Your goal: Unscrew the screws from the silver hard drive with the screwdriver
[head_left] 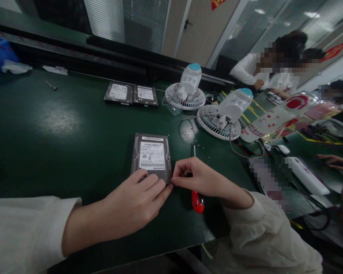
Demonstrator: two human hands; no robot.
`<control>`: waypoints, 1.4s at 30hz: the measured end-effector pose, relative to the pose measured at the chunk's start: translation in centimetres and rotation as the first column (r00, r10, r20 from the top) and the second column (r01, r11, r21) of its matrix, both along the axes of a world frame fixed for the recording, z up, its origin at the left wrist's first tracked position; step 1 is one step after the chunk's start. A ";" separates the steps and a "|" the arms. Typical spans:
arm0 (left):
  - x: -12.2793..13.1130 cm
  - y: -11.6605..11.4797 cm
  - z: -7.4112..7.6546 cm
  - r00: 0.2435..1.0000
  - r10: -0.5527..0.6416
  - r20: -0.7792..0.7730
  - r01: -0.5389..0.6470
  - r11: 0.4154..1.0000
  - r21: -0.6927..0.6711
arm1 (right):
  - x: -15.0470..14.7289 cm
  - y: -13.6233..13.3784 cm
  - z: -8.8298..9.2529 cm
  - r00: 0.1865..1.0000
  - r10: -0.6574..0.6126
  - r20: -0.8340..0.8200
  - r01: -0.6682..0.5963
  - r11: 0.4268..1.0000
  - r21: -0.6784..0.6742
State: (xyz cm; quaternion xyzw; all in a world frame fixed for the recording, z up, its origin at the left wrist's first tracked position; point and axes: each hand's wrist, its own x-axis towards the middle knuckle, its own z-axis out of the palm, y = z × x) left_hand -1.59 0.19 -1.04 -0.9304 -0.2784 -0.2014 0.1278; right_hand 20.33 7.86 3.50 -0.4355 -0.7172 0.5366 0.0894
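Green worktop (103,125) | hard drive (152,154) near centre, label up | left hand (137,201) curled on near edge, likely steadying | right hand (198,177) pinched at near-right corner, contents hidden | screwdriver (198,204) right, presumably for reach

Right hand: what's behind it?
A screwdriver, partly: its shaft shows beyond the right hand, its red handle on the near side. The stretch between is mostly covered, so I can't tell whether hand and screwdriver touch.
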 end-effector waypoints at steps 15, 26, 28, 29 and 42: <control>-0.2 -0.1 0.1 1.000 -0.003 0.020 0.003 1.000 -0.012 | 3.2 -0.6 3.0 0.960 0.052 0.275 -0.233 0.690 0.685; 0.1 -0.1 0.0 0.999 0.026 0.032 -0.025 0.999 -0.030 | 3.5 -3.8 1.8 0.659 0.090 0.747 -0.631 0.606 0.484; 0.1 -0.1 0.0 0.999 0.024 0.025 -0.024 0.999 -0.030 | 3.5 -3.6 2.1 0.658 0.103 0.746 -0.650 0.579 0.493; 0.0 -0.1 0.0 1.000 0.022 0.019 -0.022 0.999 -0.031 | 3.5 -3.6 2.4 0.661 0.110 0.743 -0.656 0.565 0.500; 0.1 0.0 0.0 0.999 0.032 0.009 -0.032 0.999 -0.024 | 4.9 -2.7 6.6 0.928 -0.126 -0.351 0.372 0.392 0.842</control>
